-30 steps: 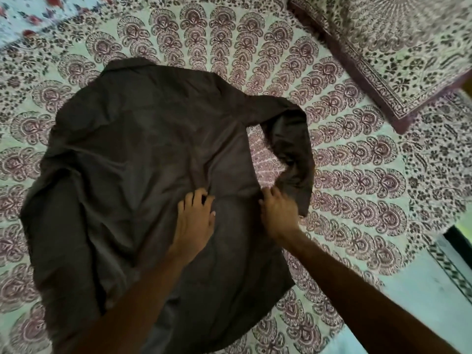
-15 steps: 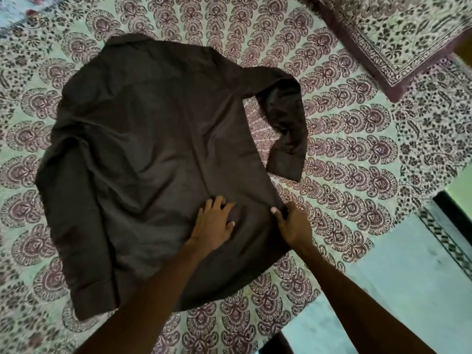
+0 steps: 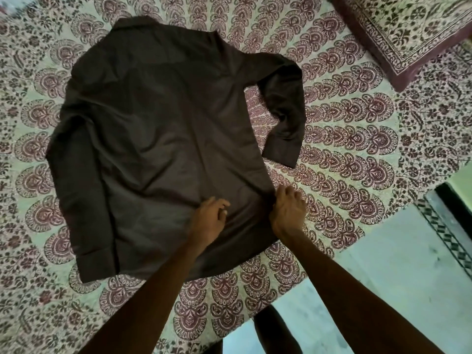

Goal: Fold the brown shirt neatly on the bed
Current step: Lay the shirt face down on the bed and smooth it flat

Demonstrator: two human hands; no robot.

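Note:
The brown shirt (image 3: 158,129) lies spread on the patterned bed sheet (image 3: 344,139), collar at the far end and hem towards me. Its right sleeve (image 3: 283,111) is bent back down alongside the body, and the left sleeve (image 3: 76,190) lies straight along the left side. My left hand (image 3: 208,219) rests on the lower part of the shirt with its fingers loosely curled, holding nothing. At the shirt's right side edge, my right hand (image 3: 288,213) has its fingers bent down onto the edge of the fabric.
A pillow (image 3: 408,29) in the same print lies at the far right. The bed's near corner ends at a pale floor (image 3: 398,267) on the right, with a dark patterned strip (image 3: 449,226) beyond. My legs (image 3: 273,330) show below the bed edge.
Both hands have slid down the shirt towards the hem. The lower body lies flatter. The left hand's fingers went from flat to curled, and the right hand now sits on the side edge.

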